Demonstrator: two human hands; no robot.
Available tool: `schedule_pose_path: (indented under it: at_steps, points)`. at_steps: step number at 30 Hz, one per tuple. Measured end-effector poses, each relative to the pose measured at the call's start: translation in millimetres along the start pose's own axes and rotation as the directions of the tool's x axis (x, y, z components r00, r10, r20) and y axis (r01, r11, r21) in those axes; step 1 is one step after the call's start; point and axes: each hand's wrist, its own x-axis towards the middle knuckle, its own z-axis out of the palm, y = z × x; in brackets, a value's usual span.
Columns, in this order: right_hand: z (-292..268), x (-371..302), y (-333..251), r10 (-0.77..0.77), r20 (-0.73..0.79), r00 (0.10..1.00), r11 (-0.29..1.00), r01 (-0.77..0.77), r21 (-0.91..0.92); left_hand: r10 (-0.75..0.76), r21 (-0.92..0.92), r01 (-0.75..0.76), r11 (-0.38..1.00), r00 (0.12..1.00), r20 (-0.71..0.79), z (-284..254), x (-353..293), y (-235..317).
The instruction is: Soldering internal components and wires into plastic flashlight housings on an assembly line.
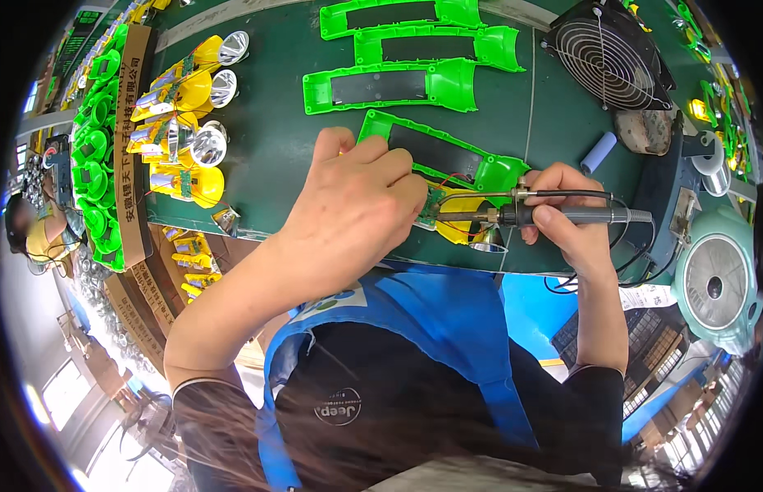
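Note:
In my right hand is a soldering iron with a thin metal feed tube above it. Its tip points left at a small green circuit board on a yellow lamp assembly, which lies near the bench's front edge. My left hand is closed just left of the board. Its fingertips are mostly hidden, so what they grip cannot be made out. Behind both hands a bright green casing half with a dark inner panel lies at a slant, partly covered by the left hand. Thin wires run between casing and board.
Several green casing halves lie at the back. Yellow lamp assemblies with reflectors line the left, beside a cardboard box of green parts. At right are a lilac battery cell, a black fan and a teal fan.

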Motion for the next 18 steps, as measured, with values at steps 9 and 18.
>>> schedule_pose_path:
  at_steps: [9, 18]
  points:
    - [3.0, -1.3, -1.8, 0.022, -0.021, 1.0, 0.998, -0.023, -0.062, -0.021, -0.008, 0.021, 1.0, 1.0, -0.004, -1.0, 1.4, 0.5]
    - [-0.9, -8.4, 0.2, -0.048, -0.072, 0.996, 0.999, 0.046, -0.023, -0.023, 0.008, 0.023, 1.0, 0.999, -0.022, 0.6, 1.3, 1.4]
